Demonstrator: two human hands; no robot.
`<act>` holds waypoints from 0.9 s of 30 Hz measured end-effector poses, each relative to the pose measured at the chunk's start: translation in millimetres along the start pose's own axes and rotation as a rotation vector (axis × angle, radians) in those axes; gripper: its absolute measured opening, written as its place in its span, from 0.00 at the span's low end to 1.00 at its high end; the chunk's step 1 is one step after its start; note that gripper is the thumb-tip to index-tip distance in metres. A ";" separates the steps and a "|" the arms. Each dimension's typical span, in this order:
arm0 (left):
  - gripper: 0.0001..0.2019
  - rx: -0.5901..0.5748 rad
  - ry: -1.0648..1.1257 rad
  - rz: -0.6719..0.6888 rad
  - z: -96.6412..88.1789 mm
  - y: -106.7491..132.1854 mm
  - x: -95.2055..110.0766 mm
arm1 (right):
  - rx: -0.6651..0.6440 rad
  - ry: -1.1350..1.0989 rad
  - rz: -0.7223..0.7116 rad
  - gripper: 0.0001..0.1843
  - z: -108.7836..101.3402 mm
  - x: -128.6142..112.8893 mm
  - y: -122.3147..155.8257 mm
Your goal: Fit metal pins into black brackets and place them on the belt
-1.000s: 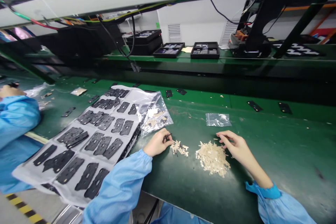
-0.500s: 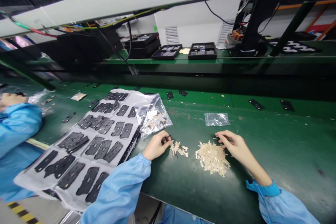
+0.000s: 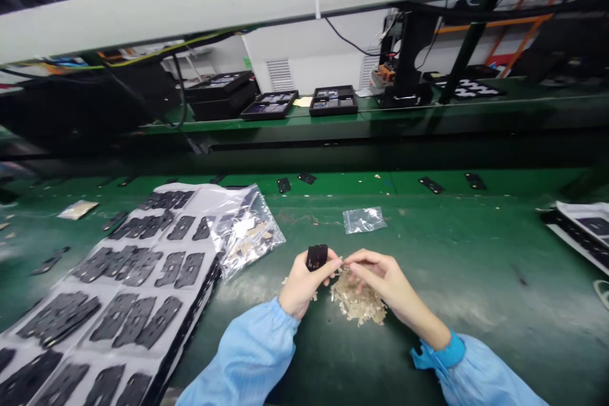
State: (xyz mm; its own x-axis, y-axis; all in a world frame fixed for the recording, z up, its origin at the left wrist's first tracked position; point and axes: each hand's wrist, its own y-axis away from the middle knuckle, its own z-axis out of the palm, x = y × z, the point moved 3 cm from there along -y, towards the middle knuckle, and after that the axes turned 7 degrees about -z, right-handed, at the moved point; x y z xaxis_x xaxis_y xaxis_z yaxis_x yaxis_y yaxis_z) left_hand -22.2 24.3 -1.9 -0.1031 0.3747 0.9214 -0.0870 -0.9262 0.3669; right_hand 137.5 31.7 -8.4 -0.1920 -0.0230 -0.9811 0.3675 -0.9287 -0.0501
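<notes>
My left hand [image 3: 304,279] is closed around a small black plate part [image 3: 316,256], held up above the green bench. My right hand [image 3: 378,279] meets it from the right, fingertips pinched on something tiny and pale that I cannot make out. Both hands hover over a pile of small beige strips [image 3: 358,301]. A second smaller heap of strips lies mostly hidden under my left hand.
A white sheet [image 3: 137,279] covered with several black plate parts lies at the left. A clear bag of beige bits [image 3: 250,240] rests on its corner, and an empty clear bag [image 3: 364,220] lies behind my hands. Black trays [image 3: 333,100] stand on the far shelf. More sheets [image 3: 583,225] sit at the right edge.
My hands came together over the beige pile; the left now shows a black part raised between them. The view swung right, and the neighbouring person's blue sleeve left the picture.
</notes>
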 end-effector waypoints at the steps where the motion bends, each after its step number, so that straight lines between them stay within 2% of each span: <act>1: 0.12 -0.039 0.019 0.000 11.8 -4.2 1.8 | 0.043 -0.026 -0.013 0.12 -1.6 -1.5 0.4; 4: 0.12 -0.102 0.035 0.001 36.1 -14.2 4.6 | 0.182 -0.045 -0.061 0.12 -13.1 -5.9 0.3; 7: 0.12 -0.111 -0.020 0.007 44.4 -18.4 2.2 | 0.245 -0.031 -0.083 0.12 -22.3 -8.6 -0.1; 12: 0.11 -0.090 -0.170 0.048 38.1 -15.7 -4.4 | 0.239 0.040 -0.067 0.12 -22.2 -5.4 0.0; 20: 0.10 -0.047 -0.336 0.140 33.3 -12.8 0.7 | 0.210 0.093 0.000 0.11 -19.5 -2.5 1.6; 27: 0.14 0.012 -0.373 0.185 31.9 -13.0 -0.7 | 0.128 0.464 -0.124 0.08 -19.1 -12.3 4.5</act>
State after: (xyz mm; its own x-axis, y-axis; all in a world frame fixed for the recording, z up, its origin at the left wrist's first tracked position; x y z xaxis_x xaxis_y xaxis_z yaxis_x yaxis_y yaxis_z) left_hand 10.6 34.8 -3.2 0.2506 0.1631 0.9542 -0.0891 -0.9776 0.1905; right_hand 158.9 34.9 -0.2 0.2090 0.2310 -0.9502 0.2477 -0.9525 -0.1771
